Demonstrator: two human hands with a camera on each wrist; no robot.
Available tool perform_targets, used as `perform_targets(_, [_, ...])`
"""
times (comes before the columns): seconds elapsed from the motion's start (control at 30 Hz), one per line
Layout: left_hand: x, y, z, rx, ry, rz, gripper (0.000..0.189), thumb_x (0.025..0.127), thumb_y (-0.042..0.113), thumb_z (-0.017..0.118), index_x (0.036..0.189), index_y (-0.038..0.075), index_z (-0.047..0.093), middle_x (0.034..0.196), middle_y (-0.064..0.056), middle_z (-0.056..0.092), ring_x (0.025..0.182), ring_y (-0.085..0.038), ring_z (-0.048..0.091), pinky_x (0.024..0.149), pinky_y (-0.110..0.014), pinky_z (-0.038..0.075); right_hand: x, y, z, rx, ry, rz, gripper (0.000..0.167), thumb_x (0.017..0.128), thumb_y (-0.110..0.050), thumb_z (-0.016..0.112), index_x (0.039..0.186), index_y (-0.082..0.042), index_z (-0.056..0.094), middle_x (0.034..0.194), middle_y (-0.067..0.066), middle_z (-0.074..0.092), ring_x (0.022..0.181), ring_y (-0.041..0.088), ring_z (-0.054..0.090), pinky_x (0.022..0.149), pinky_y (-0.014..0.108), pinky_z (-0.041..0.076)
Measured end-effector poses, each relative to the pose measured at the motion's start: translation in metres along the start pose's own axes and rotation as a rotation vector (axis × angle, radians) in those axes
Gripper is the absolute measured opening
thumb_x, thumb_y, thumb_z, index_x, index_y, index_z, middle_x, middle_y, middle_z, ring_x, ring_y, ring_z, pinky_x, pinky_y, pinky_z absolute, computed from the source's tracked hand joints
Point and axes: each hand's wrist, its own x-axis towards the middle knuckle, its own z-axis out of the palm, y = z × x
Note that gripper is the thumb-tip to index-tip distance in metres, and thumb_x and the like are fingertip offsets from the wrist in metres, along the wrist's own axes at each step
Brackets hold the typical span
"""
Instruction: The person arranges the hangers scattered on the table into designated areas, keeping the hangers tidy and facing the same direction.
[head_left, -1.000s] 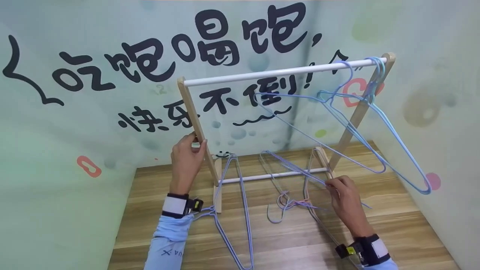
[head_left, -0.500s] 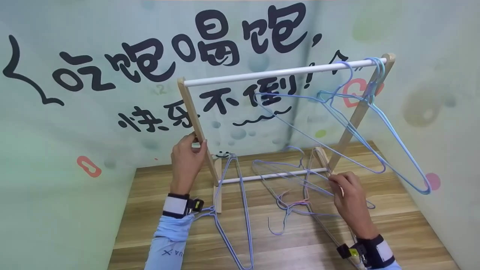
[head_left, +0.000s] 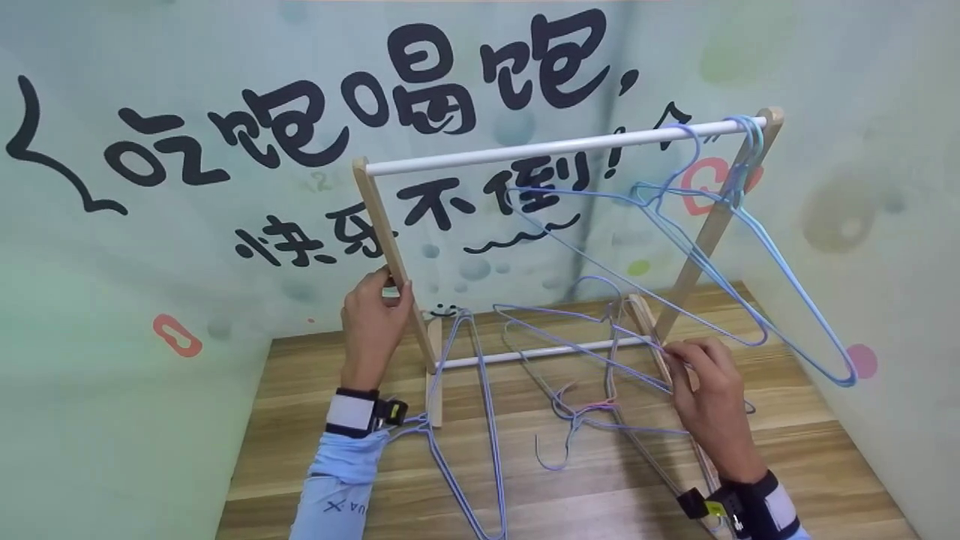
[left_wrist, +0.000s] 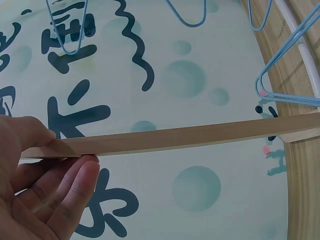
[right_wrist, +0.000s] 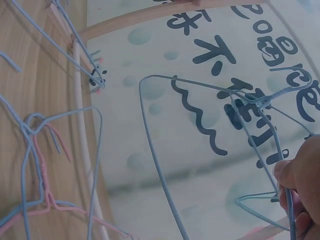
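Observation:
My left hand (head_left: 373, 319) grips the left wooden post (head_left: 381, 221) of a small clothes rack between thumb and fingers. A blue wire hanger (right_wrist: 262, 103) is pinched in my right hand (head_left: 709, 397) by one side of its frame. It is raised above the tabletop, near the rack's lower rod (head_left: 540, 351), with its hook pointing up and away. Several blue hangers (head_left: 733, 199) hang by their hooks at the right end of the white top rod (head_left: 525, 150). In the right wrist view only part of my right hand's fingers shows.
Blue hangers (head_left: 429, 424) lie on the wooden tabletop (head_left: 360, 480) at the left. More lie tangled under the held one, among them a pink hanger (right_wrist: 47, 197). A wall sheet (head_left: 187, 262) with black characters stands close behind the rack.
My right hand has moved slightly up and to the right. The held hanger has turned so that its hook now stands up above the lower rod. My left hand has stayed on the post.

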Motion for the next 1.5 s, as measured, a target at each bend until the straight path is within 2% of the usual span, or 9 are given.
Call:
perform_targets(0.23, [0.001,-0.001,0.001,0.000,0.006,0.009,0.020,0.096,0.014,0.070,0.109,-0.001,0.070,0.100,-0.015,0.070,0.077,-0.022,0.073,0.069,-0.034,0.060,0.008,-0.009,-0.007,-0.003,0.006,-0.004,0.028,0.075,0.024,0.076,0.095,0.004,0.073,0.092,0.015,0.063,0.085,0.026,0.060,0.076,0.020,0.046])
perform_targets(0.53, [0.000,-0.002,0.001,-0.016,0.015,0.010,0.020,0.096,0.014,0.069,0.108,-0.002,0.071,0.098,-0.014,0.070,0.075,-0.021,0.074,0.068,-0.037,0.060,0.021,-0.017,-0.014,0.014,0.036,-0.005,0.028,0.075,0.026,0.074,0.093,0.005,0.072,0.091,0.016,0.064,0.081,0.028,0.060,0.078,0.016,0.044])
perform_targets(0.67, [0.001,-0.002,0.000,-0.018,0.011,0.008,0.020,0.096,0.014,0.069,0.108,-0.003,0.071,0.098,-0.015,0.070,0.075,-0.021,0.074,0.068,-0.035,0.060,0.026,-0.020,-0.018,0.003,0.046,-0.001,0.028,0.075,0.026,0.074,0.094,0.006,0.072,0.091,0.017,0.064,0.082,0.028,0.060,0.080,0.014,0.043])
perform_targets(1.1, [0.001,0.000,0.000,-0.030,0.006,0.010,0.022,0.097,0.012,0.069,0.111,-0.004,0.070,0.100,-0.015,0.070,0.077,-0.021,0.073,0.068,-0.032,0.060,0.041,-0.025,-0.028,0.023,0.103,-0.004,0.029,0.075,0.026,0.073,0.097,0.006,0.074,0.091,0.018,0.064,0.085,0.026,0.060,0.080,0.018,0.046])
perform_targets(1.5, [0.000,0.001,-0.001,-0.022,0.009,0.003,0.018,0.095,0.013,0.070,0.106,-0.001,0.071,0.097,-0.014,0.070,0.073,-0.020,0.073,0.067,-0.036,0.060,0.057,-0.030,-0.035,0.016,0.153,-0.002,0.026,0.075,0.027,0.072,0.093,0.008,0.073,0.088,0.021,0.063,0.079,0.026,0.059,0.078,0.017,0.044])
